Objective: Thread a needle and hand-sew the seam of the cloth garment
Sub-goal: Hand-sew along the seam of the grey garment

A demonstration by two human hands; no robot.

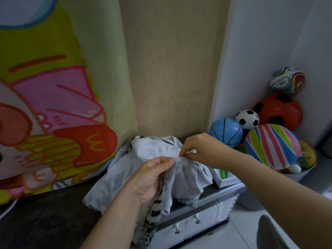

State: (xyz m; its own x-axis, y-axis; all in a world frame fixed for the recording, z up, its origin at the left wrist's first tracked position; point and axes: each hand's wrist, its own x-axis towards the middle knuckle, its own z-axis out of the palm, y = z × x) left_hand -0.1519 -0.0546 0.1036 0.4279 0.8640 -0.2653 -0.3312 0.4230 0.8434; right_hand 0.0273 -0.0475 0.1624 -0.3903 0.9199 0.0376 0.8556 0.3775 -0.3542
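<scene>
A pale grey garment with a dark patterned inner side lies bunched on the counter and hangs over its front edge. My left hand grips a raised fold of it from the left. My right hand pinches the same fold at its top, fingertips close to my left thumb. Needle and thread are too small to make out between the fingers.
A dark counter runs along the left, with small white drawers under its right end. A cartoon-printed curtain hangs behind. Several toy balls fill a bin at the right. A white box sits behind the garment.
</scene>
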